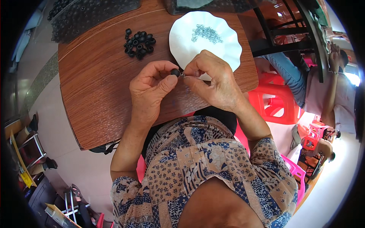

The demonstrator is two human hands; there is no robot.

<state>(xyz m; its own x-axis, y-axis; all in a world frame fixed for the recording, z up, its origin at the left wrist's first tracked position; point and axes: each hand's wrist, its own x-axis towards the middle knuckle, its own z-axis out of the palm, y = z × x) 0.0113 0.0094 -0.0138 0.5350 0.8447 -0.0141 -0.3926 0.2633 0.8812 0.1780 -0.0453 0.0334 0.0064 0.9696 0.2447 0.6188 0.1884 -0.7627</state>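
Between the two hands, just above the near edge of a brown wooden table, a small black rubber cap is pinched at the tips of the left hand's thumb and forefinger. That left hand is curled, its other fingers folded loosely toward the palm. Touching the cap on its right side is a tiny silvery metal piece, held between the thumb and forefinger of the right hand, whose remaining fingers arch over it; the piece is too small to make out in shape. Both hands meet at their fingertips, so the cap and the metal piece sit right against each other. Just beyond the right hand lies a white scalloped plate, partly hidden by its knuckles, with a small heap of fine metal bits near its middle. Beyond the left hand and a little to its left, well apart from the fingers, a cluster of black rubber caps rests on the wood. Farther out past that cluster, a dark perforated mat overlaps the table's far edge. Off to the right of the right hand stands a red plastic stool.
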